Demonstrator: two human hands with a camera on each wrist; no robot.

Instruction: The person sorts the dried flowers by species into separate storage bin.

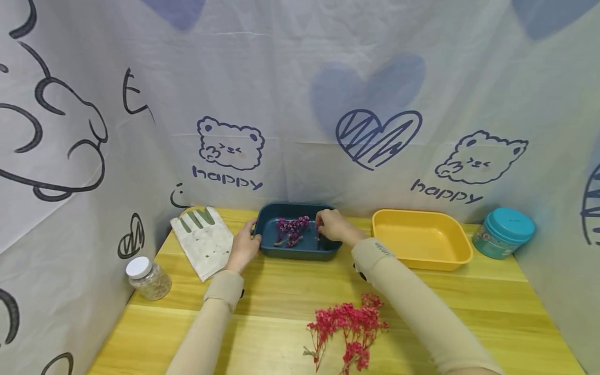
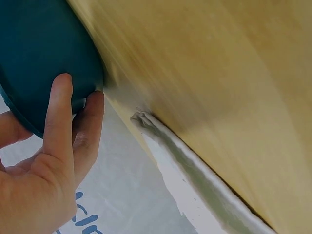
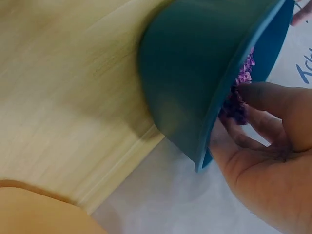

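A dark teal plastic tray stands near the back cloth, with a bunch of purple dried flowers lying on its floor. My left hand holds the tray's left end, its thumb at the rim and fingers against the outer wall, as the left wrist view shows. Inside the tray's right end, my right hand pinches a sprig of purple dried flowers between thumb and fingers. Nearer to me, a bunch of pinkish-red dried flowers lies on the wooden table.
Right of the teal tray is a yellow tray, then a turquoise-lidded tub. A white cloth glove with green patches lies to the left, and a white-lidded clear jar stands near the left edge. Printed cloth walls the table.
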